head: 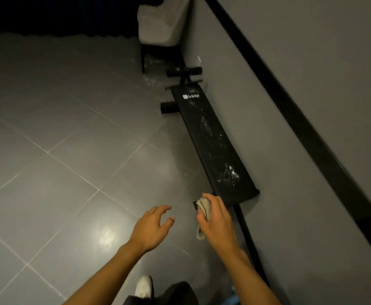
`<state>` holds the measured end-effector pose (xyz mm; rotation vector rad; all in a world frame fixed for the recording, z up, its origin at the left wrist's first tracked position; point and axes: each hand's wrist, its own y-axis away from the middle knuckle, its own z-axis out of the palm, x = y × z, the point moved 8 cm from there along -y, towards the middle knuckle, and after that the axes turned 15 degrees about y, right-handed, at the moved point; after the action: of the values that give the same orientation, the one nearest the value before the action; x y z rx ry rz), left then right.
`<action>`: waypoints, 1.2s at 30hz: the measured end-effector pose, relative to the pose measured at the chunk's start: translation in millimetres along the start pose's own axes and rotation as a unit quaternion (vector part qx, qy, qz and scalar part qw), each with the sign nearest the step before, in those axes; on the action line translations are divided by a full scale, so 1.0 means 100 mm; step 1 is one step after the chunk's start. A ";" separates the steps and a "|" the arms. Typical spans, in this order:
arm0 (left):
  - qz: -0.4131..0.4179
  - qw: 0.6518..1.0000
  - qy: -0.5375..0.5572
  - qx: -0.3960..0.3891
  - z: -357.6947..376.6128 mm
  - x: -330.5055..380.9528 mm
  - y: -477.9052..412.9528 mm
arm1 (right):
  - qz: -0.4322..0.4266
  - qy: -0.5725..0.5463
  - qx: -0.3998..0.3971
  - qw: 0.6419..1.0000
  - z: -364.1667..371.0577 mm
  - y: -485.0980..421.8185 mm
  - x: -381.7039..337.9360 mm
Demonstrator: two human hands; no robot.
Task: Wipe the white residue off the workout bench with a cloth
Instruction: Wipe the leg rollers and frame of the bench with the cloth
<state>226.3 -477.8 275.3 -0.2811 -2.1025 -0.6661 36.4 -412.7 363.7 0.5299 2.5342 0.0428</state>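
Right grip: My right grip [217, 219] is curled shut around the cloth [203, 207]. The thumb and fingers are closed on it.
Cloth: It is pale and all bunched up. One end pokes out above the fingers and one end hangs down under the hand.
Left grip: My left grip [151, 227] is open. The fingers are spread and a little bent, and it holds nothing. It hangs over the floor [59, 133], just to the left of the right grip.
Bench: The bench [204, 133] is long and black. It lies along the wall [257, 80] on my right and runs away from me. Its near end is just past my right grip.
Cloth and bench: From here the cloth sits by the near left corner of the bench. It is not on the top of the bench.
Residue: I see white specks [230, 172] on the bench top. The biggest patch is close to the near end. A thinner trail goes up the middle toward a white logo [191, 96] at the far end.
Far end: Black rollers [184, 72] stick out past the logo.
Floor: It has big grey tiles that shine in the light.
Wall: It is grey with a black stripe [290, 106] across it.
Chair: A pale chair [162, 20] stands past the bench, by the wall.
Bottom of view: A white shoe [143, 287] shows between my arms.
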 end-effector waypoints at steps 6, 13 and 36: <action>-0.010 0.997 0.002 0.075 -0.64 -0.01 -0.76 | -0.027 0.015 0.000 1.000 0.08 -1.04 -0.49; -0.010 0.988 -0.034 0.151 -1.45 0.24 -2.20 | -0.026 -0.013 -0.011 1.000 0.22 -2.66 -0.63; 0.083 0.973 -0.213 0.022 -3.49 1.36 -6.96 | -0.034 0.229 -0.022 0.973 0.15 -7.40 -1.68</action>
<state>89.1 -1255.5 300.5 -0.6137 -2.4618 -0.4894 -94.2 -1160.1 334.3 0.4547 2.9897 0.2185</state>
